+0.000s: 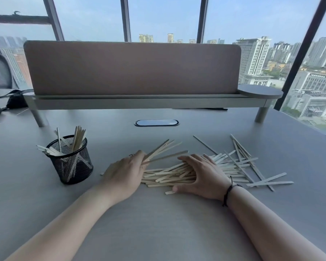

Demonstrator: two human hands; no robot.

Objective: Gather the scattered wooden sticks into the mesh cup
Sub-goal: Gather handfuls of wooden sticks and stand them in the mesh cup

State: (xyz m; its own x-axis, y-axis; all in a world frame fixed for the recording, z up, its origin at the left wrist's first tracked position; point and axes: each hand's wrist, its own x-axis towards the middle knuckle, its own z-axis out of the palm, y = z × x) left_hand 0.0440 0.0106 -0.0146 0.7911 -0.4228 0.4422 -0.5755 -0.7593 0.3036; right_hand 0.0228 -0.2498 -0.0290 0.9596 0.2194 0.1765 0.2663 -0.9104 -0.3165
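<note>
A black mesh cup (72, 166) stands at the left of the grey desk, with several wooden sticks leaning inside it. A pile of flat wooden sticks (167, 176) lies between my hands, and more are scattered to the right (241, 161). My left hand (126, 172) grips a bunch of sticks (164, 149) that fan up and to the right. My right hand (199, 174) lies flat, fingers spread, pressing on the pile; it wears a black cord at the wrist.
A raised shelf (139, 102) with a brown divider panel crosses the back of the desk. A cable port (156, 122) sits in the desk's middle. Black items (15, 100) lie at the far left. Windows stand behind.
</note>
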